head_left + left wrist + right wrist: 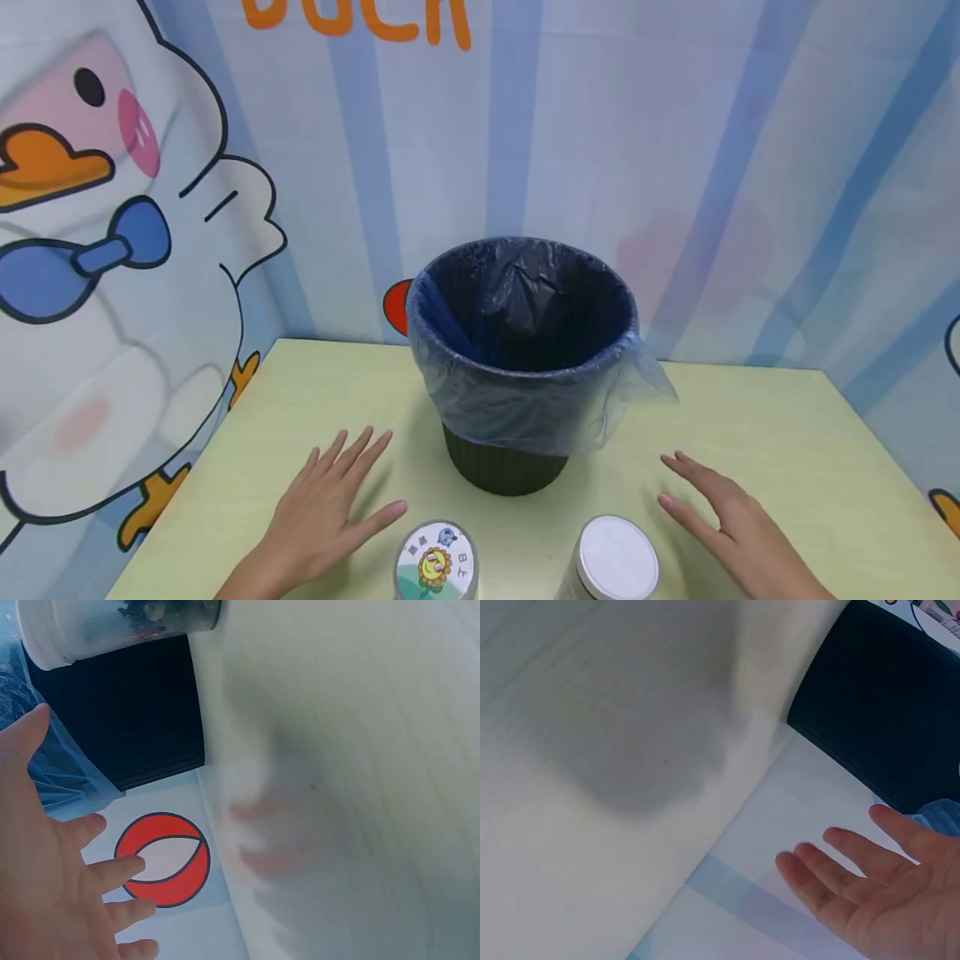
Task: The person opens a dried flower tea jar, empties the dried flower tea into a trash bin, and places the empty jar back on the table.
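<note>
Between my two hands stands a dark bin point(504, 467) lined with a blue plastic bag point(517, 408) folded over its rim. Fingers spread, my left hand point(322, 517) hovers over the table, with its thumb close to a jar point(435, 562) that has a sunflower picture on its lid. On the other side my right hand point(738, 521) is held over the table with extended fingers, empty. Nearest to it is a second jar point(617, 558) with a plain white lid. In the left wrist view a clear-sided jar point(127, 626) overlaps the dark bin point(124, 712).
The pale yellow table point(337, 375) ends at a cloth backdrop point(442, 150) with blue stripes and a printed duck. The bag's loose corner point(652, 375) sticks out on the bin's right side.
</note>
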`<act>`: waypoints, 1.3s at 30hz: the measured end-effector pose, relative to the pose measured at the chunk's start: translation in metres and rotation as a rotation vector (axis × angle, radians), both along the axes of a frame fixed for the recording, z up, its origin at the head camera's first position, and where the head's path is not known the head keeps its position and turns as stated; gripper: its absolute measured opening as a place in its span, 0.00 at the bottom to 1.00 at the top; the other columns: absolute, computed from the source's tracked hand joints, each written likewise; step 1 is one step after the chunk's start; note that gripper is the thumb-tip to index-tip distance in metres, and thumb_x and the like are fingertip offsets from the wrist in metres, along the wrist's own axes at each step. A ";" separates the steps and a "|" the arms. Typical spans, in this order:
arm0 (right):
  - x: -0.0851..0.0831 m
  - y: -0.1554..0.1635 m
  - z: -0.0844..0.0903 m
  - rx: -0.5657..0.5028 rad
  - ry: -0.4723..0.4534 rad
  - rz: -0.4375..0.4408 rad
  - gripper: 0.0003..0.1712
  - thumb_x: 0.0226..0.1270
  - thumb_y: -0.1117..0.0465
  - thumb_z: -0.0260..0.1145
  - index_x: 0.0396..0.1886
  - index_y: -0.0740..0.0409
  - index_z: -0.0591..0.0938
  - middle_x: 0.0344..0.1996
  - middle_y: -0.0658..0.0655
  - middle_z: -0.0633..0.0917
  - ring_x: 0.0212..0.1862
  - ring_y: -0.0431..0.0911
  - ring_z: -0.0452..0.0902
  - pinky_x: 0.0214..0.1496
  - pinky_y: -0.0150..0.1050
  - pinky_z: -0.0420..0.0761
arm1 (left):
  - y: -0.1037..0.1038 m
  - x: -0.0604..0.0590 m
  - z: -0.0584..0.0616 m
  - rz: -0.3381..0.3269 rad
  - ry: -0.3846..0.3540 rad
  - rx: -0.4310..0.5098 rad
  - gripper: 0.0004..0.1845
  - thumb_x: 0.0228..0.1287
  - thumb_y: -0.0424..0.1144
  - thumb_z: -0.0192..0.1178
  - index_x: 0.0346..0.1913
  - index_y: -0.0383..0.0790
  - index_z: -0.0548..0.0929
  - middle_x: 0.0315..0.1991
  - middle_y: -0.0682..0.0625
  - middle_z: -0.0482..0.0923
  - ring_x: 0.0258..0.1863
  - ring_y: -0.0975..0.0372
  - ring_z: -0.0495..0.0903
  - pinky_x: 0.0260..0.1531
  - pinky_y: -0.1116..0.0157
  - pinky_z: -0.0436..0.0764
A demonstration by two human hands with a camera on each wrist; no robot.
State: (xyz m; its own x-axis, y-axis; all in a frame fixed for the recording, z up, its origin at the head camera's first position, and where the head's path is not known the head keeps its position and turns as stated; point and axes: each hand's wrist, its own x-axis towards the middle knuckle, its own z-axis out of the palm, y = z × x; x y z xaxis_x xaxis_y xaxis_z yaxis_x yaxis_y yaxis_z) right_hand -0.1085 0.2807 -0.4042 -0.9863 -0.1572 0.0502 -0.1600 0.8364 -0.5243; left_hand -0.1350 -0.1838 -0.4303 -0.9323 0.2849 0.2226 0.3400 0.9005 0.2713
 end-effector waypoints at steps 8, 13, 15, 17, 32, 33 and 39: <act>0.004 -0.007 0.015 -0.142 -0.135 -0.022 0.29 0.76 0.41 0.56 0.66 0.54 0.76 0.60 0.59 0.79 0.52 0.51 0.80 0.43 0.40 0.82 | 0.004 0.002 0.005 -0.034 -0.066 0.099 0.38 0.65 0.70 0.52 0.73 0.56 0.70 0.69 0.51 0.71 0.68 0.46 0.68 0.62 0.40 0.67; 0.009 -0.012 0.019 -0.155 -0.127 0.010 0.24 0.76 0.44 0.57 0.62 0.53 0.78 0.57 0.55 0.81 0.49 0.45 0.80 0.42 0.37 0.82 | 0.010 0.006 0.010 -0.045 -0.135 0.154 0.33 0.67 0.68 0.52 0.69 0.57 0.74 0.66 0.55 0.74 0.66 0.52 0.70 0.60 0.40 0.69; 0.013 -0.015 0.021 -0.156 -0.113 0.021 0.23 0.76 0.45 0.57 0.61 0.52 0.79 0.56 0.53 0.82 0.48 0.43 0.80 0.41 0.37 0.81 | 0.012 0.007 0.012 -0.050 -0.159 0.172 0.31 0.68 0.67 0.51 0.68 0.57 0.76 0.65 0.56 0.75 0.66 0.52 0.70 0.61 0.41 0.67; 0.016 -0.016 0.022 -0.152 -0.084 0.034 0.20 0.77 0.46 0.58 0.60 0.50 0.80 0.55 0.51 0.82 0.47 0.41 0.80 0.41 0.36 0.81 | 0.014 0.008 0.014 -0.056 -0.178 0.186 0.30 0.69 0.67 0.51 0.66 0.57 0.77 0.64 0.57 0.75 0.66 0.52 0.70 0.62 0.41 0.66; 0.027 -0.024 0.023 -0.174 0.016 0.115 0.13 0.78 0.54 0.57 0.55 0.49 0.82 0.51 0.47 0.83 0.43 0.34 0.78 0.36 0.35 0.82 | 0.024 0.010 0.019 -0.035 -0.303 0.250 0.30 0.67 0.70 0.49 0.63 0.59 0.80 0.61 0.61 0.77 0.64 0.58 0.73 0.62 0.46 0.70; 0.028 -0.024 0.022 -0.176 0.026 0.123 0.13 0.78 0.55 0.57 0.55 0.49 0.82 0.50 0.47 0.84 0.43 0.34 0.78 0.36 0.35 0.82 | 0.024 0.011 0.019 -0.034 -0.311 0.253 0.30 0.67 0.71 0.49 0.62 0.58 0.80 0.61 0.62 0.77 0.64 0.58 0.73 0.62 0.47 0.70; 0.031 -0.024 0.021 -0.198 0.040 0.151 0.13 0.78 0.57 0.57 0.55 0.49 0.82 0.50 0.50 0.84 0.43 0.33 0.77 0.35 0.36 0.82 | 0.022 0.014 0.021 -0.047 -0.327 0.267 0.30 0.68 0.70 0.49 0.63 0.58 0.79 0.60 0.63 0.77 0.63 0.59 0.74 0.60 0.48 0.72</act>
State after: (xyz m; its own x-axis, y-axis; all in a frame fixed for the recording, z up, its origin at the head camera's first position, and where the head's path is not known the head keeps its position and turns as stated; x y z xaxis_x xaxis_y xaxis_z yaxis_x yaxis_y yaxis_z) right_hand -0.0774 0.2570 -0.3832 -0.9489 -0.2859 0.1335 -0.2996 0.6833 -0.6658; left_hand -0.1213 -0.1618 -0.4094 -0.9536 0.3010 -0.0109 0.2361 0.7696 0.5933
